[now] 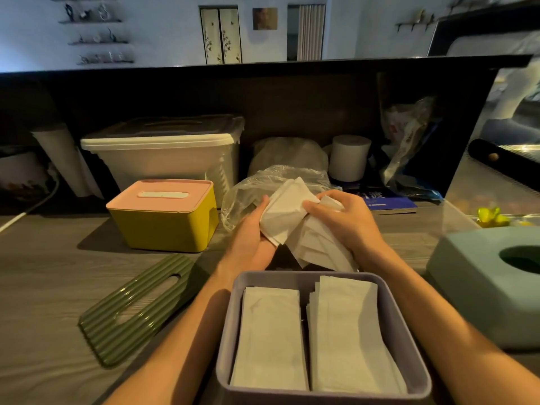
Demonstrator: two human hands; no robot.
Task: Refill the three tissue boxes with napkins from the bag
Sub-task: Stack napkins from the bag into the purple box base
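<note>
Both hands up over the counter, just beyond the open grey-lilac tissue box (323, 331). Left hand (251, 235) curled under and around a folded wad of white napkins (287, 217), thumb pressing on top; right hand (340, 217) clutching the same bundle from the other side, fingers closed over crumpled sheets that trail down toward the box rim. Behind the hands, touching the bundle, the clear plastic bag (251, 194), mouth open and slumped on the counter. Inside the grey-lilac box already, two flat stacks side by side, near the rim. To the left, the ribbed green lid (137, 311) lying flat on the wooden counter (43, 287), slot up, well apart from its box. Further left and back, the yellow box with pink lid (163, 214), closed. At right, the pale teal box (482, 287) with an oval opening, partly out of frame.

Likely trouble from here:
- Loose trailing sheets slipping out of the right-hand grip and dropping crooked across the stacks or onto the counter, since that side is bunched rather than squared.
- Overfilling: box looks close to full, so a third bundle may ride above the rim and stop the green lid from seating.
- Crumpled sheets jamming under the slot if laid in unflattened.
- Bag dragged forward or tipped if any napkin is still caught in its mouth; cannot tell whether the bundle is fully free.
</note>
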